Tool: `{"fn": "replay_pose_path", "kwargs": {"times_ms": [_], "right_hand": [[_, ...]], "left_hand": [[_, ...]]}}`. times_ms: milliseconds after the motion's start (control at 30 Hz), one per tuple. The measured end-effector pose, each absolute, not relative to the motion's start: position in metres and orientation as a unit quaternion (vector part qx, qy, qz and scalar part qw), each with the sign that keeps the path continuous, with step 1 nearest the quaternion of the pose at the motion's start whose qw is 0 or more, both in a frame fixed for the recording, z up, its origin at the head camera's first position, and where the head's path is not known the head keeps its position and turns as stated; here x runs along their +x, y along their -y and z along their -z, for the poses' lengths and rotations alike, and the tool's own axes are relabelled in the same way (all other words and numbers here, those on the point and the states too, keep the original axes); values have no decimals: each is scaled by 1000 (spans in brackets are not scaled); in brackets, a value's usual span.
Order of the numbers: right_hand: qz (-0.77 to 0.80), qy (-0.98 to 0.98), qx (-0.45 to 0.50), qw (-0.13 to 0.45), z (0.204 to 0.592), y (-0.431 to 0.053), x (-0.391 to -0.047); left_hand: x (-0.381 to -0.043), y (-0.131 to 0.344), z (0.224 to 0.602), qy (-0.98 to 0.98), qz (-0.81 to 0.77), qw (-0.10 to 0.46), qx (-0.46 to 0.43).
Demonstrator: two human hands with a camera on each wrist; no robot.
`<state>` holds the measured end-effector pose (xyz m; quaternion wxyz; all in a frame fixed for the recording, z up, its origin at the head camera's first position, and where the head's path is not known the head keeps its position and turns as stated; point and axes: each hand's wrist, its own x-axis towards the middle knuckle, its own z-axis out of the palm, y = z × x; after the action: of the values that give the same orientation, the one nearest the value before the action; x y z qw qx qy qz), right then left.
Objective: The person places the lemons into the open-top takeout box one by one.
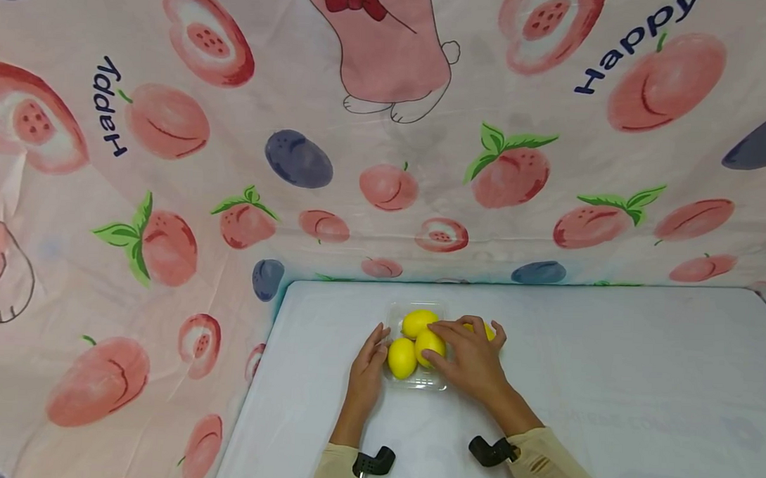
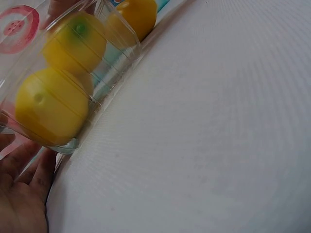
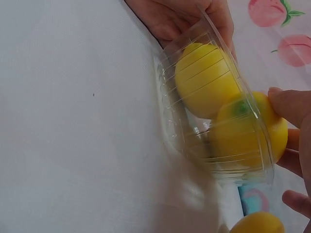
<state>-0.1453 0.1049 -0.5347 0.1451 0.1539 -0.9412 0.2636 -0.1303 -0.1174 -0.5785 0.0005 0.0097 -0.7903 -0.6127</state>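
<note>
Apparently, the step is setting a lemon (image 1: 431, 349): the right hand (image 1: 474, 358) pinches it inside the tray (image 1: 416, 384) beside two others (image 1: 402, 359), the left hand (image 1: 366, 368) lies alongside, fingers relaxed, and next the pinch should loosen.

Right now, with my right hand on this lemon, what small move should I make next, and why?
Probably let your right hand release the pinched lemon: it seems to sit within the clear tray beside two other lemons, your left hand is at the tray's side, and a fourth lemon lies outside on the white table, near that same right hand.
</note>
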Motion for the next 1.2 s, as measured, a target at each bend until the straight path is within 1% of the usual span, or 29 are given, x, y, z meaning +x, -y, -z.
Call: {"fn": "replay_pose_path", "kwargs": {"times_ms": [800, 1200], "right_hand": [[-228, 957, 144, 108, 540, -105, -144], [-200, 960, 154, 119, 542, -106, -145]], "left_hand": [[-130, 119, 580, 790, 613, 6, -1], [-132, 119, 582, 789, 614, 3, -1]]}}
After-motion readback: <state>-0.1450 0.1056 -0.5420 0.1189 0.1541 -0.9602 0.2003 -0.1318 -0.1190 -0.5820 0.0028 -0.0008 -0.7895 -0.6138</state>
